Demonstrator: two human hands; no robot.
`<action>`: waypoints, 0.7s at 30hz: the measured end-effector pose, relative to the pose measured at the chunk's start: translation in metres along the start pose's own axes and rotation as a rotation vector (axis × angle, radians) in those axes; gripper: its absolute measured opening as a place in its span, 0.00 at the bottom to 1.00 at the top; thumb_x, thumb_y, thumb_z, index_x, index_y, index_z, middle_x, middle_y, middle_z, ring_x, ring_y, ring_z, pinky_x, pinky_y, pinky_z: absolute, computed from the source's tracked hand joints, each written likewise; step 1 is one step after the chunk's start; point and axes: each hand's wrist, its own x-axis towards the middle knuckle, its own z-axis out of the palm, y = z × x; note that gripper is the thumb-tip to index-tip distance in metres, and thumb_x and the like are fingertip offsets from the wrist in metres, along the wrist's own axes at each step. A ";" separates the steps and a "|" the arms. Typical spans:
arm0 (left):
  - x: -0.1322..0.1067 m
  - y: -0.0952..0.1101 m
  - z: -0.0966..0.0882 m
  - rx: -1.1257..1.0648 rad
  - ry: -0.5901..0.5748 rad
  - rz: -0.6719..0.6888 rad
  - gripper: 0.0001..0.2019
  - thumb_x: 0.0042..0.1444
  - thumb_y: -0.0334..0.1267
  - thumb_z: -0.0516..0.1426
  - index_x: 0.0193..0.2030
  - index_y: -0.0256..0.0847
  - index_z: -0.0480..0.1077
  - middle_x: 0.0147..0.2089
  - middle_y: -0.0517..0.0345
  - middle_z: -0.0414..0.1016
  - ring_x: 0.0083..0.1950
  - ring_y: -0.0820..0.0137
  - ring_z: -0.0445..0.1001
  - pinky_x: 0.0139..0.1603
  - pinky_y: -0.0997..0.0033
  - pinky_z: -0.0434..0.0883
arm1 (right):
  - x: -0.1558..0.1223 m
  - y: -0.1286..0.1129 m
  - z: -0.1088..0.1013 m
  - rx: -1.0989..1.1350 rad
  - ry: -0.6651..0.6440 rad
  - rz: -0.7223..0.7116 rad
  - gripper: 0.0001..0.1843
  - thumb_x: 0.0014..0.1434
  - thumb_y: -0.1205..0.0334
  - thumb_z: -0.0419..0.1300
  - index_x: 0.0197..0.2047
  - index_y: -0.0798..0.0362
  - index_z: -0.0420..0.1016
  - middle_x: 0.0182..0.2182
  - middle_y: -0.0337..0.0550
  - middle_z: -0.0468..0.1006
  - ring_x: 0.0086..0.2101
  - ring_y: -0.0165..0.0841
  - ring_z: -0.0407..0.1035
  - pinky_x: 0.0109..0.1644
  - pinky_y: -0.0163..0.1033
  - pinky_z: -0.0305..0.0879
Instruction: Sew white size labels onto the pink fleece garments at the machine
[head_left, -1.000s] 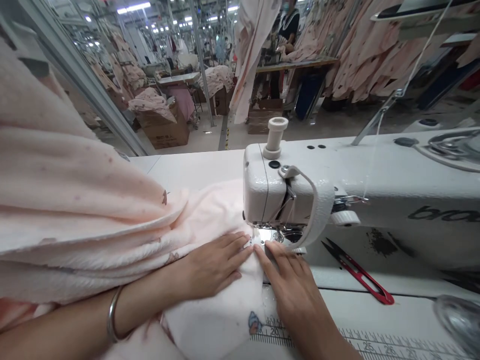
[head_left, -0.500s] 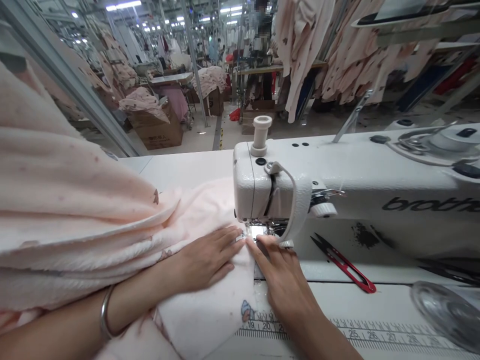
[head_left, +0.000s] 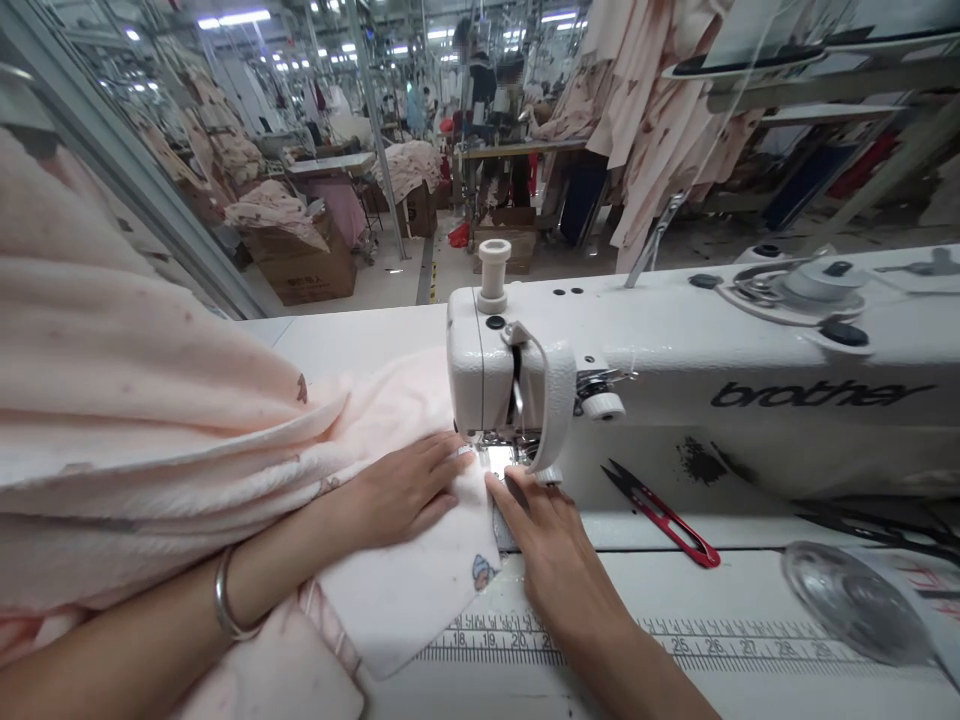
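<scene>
Pale pink plush fabric (head_left: 405,610) with small printed figures lies under the needle area of a white sewing machine (head_left: 645,345). My left hand (head_left: 405,495) rests flat on this fabric, fingers stretched toward the lit presser foot (head_left: 495,440). Just right of the foot, my right hand (head_left: 555,545) has its thumb at the fabric's edge and its other fingers bent on the machine bed, thumb and forefinger apart. Part of the fingertips is hidden by the machine head. A larger heap of the same fabric rises at the left, beside my left forearm.
Red-handled thread snips (head_left: 667,520) lie right of my right hand. Dark scissors (head_left: 885,525) and a clear round plastic object (head_left: 847,600) are farther right. A printed ruler (head_left: 720,645) runs along the table's front. Beyond are cardboard boxes (head_left: 307,265) and hanging pink garments (head_left: 675,130).
The fabric has fed away from me under the foot; its printed blue figure and front corner are now nearer the needle. Both hands stay by the foot. The view has shifted slightly right.
</scene>
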 end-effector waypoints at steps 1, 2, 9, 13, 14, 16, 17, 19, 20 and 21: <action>0.001 -0.001 0.000 0.002 -0.001 -0.001 0.14 0.65 0.38 0.46 0.55 0.36 0.60 0.55 0.44 0.64 0.61 0.58 0.60 0.60 0.54 0.65 | -0.001 0.000 -0.002 0.009 -0.022 0.015 0.42 0.49 0.87 0.40 0.64 0.49 0.55 0.58 0.48 0.58 0.58 0.42 0.51 0.56 0.48 0.65; 0.001 -0.001 0.000 0.004 0.000 -0.003 0.14 0.65 0.38 0.46 0.55 0.36 0.60 0.55 0.45 0.63 0.61 0.58 0.61 0.60 0.54 0.66 | -0.001 0.000 -0.004 0.021 -0.044 0.016 0.42 0.49 0.87 0.40 0.64 0.49 0.55 0.58 0.48 0.58 0.59 0.42 0.51 0.57 0.48 0.65; -0.001 0.004 0.004 0.014 0.047 0.022 0.18 0.64 0.36 0.47 0.59 0.34 0.56 0.58 0.41 0.62 0.63 0.57 0.59 0.62 0.53 0.64 | -0.013 -0.010 -0.007 -0.051 0.126 -0.158 0.35 0.52 0.86 0.39 0.63 0.62 0.56 0.58 0.55 0.62 0.60 0.42 0.53 0.59 0.50 0.63; -0.003 -0.001 0.006 0.007 0.133 -0.017 0.22 0.62 0.37 0.49 0.62 0.33 0.54 0.60 0.38 0.60 0.63 0.57 0.60 0.62 0.54 0.64 | -0.007 -0.035 0.009 -0.087 0.161 -0.139 0.30 0.56 0.82 0.41 0.61 0.66 0.59 0.59 0.57 0.63 0.60 0.44 0.54 0.59 0.51 0.61; -0.004 -0.004 0.006 0.013 0.171 -0.054 0.24 0.61 0.38 0.51 0.62 0.33 0.53 0.61 0.37 0.58 0.63 0.57 0.59 0.62 0.55 0.64 | -0.003 -0.043 0.013 -0.086 0.153 -0.125 0.26 0.60 0.77 0.42 0.60 0.67 0.61 0.59 0.59 0.63 0.60 0.46 0.55 0.58 0.52 0.62; -0.010 -0.009 0.006 0.045 0.221 -0.154 0.27 0.60 0.40 0.53 0.63 0.32 0.52 0.62 0.37 0.57 0.63 0.56 0.60 0.62 0.54 0.64 | 0.004 -0.060 0.017 -0.076 0.131 -0.110 0.23 0.65 0.65 0.46 0.59 0.68 0.62 0.59 0.62 0.63 0.59 0.49 0.56 0.58 0.54 0.62; -0.018 -0.008 0.004 0.070 0.213 -0.207 0.27 0.59 0.40 0.53 0.63 0.32 0.53 0.62 0.37 0.58 0.62 0.55 0.61 0.61 0.53 0.64 | 0.004 -0.065 0.016 -0.069 0.122 -0.122 0.23 0.66 0.60 0.48 0.58 0.67 0.64 0.59 0.62 0.63 0.59 0.49 0.56 0.58 0.55 0.61; -0.042 0.001 -0.002 0.111 0.150 -0.278 0.25 0.60 0.40 0.53 0.63 0.34 0.55 0.62 0.38 0.60 0.61 0.55 0.64 0.59 0.52 0.66 | -0.007 -0.061 0.006 -0.039 0.079 -0.178 0.22 0.66 0.59 0.47 0.59 0.63 0.64 0.59 0.55 0.64 0.59 0.45 0.56 0.61 0.54 0.58; -0.058 0.010 -0.008 0.120 0.126 -0.292 0.25 0.60 0.40 0.52 0.63 0.36 0.56 0.62 0.40 0.61 0.60 0.55 0.65 0.58 0.52 0.67 | -0.019 -0.048 -0.003 -0.029 0.069 -0.182 0.22 0.67 0.60 0.45 0.60 0.59 0.62 0.59 0.50 0.65 0.59 0.41 0.57 0.62 0.54 0.57; -0.076 0.022 -0.015 0.113 0.136 -0.297 0.24 0.61 0.40 0.52 0.63 0.38 0.57 0.62 0.42 0.62 0.60 0.56 0.66 0.57 0.54 0.68 | -0.034 -0.027 -0.012 -0.014 0.048 -0.211 0.22 0.67 0.62 0.43 0.62 0.54 0.59 0.59 0.45 0.65 0.59 0.38 0.57 0.63 0.52 0.56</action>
